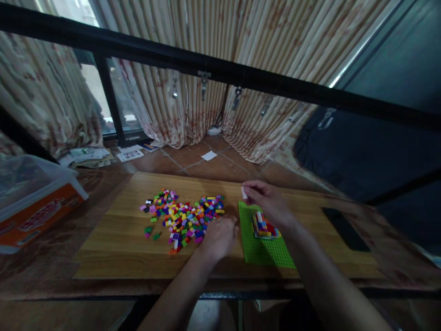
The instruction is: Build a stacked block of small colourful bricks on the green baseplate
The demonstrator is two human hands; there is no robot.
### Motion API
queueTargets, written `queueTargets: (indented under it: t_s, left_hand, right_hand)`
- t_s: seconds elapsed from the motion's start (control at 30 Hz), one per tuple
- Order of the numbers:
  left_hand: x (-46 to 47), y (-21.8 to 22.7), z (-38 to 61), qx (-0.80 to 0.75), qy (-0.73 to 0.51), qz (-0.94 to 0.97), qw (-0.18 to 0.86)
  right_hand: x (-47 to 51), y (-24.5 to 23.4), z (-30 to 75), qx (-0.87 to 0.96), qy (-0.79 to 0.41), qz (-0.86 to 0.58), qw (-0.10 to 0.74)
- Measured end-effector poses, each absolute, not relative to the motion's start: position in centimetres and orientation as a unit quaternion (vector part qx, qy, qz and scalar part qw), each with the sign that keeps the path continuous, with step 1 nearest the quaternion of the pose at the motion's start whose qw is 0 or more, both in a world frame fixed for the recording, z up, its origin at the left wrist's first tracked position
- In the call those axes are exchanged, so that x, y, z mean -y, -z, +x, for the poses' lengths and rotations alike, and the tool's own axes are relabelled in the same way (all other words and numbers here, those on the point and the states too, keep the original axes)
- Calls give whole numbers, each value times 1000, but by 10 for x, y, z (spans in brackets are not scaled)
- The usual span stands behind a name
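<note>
A pile of small coloured bricks (pixel 186 214) lies spread on a wooden board (pixel 117 239). Right of it sits a green baseplate (pixel 262 250) carrying a small stack of coloured bricks (pixel 263 226). My left hand (pixel 218 236) rests on the board at the right edge of the pile, fingers curled; whether it holds anything is hidden. My right hand (pixel 268 202) hovers over the baseplate's far edge, pinching a small white brick (pixel 244 193) between thumb and fingers.
A plastic box with an orange label (pixel 34 207) stands at the left. A black phone (pixel 344 227) lies on the board at the right. Papers (pixel 89 156) lie on the floor by the curtains (pixel 206 69), with a dark bag (pixel 361 151) behind at the right.
</note>
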State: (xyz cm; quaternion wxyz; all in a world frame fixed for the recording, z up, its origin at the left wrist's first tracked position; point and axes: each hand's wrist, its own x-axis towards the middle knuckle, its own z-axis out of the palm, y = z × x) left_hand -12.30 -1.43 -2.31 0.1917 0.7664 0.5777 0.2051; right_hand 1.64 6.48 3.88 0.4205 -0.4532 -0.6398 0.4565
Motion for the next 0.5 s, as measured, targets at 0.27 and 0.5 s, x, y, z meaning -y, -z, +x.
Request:
queueTargets:
  t_s: [0.27, 0.5]
  left_hand:
    - [6, 28, -103, -560, -295, 740, 227]
    - [7, 38, -83, -516, -310, 751, 271]
  right_hand:
    - [-43, 3, 108, 555, -412, -552, 466]
    - [-46, 22, 101, 622, -351, -567, 410]
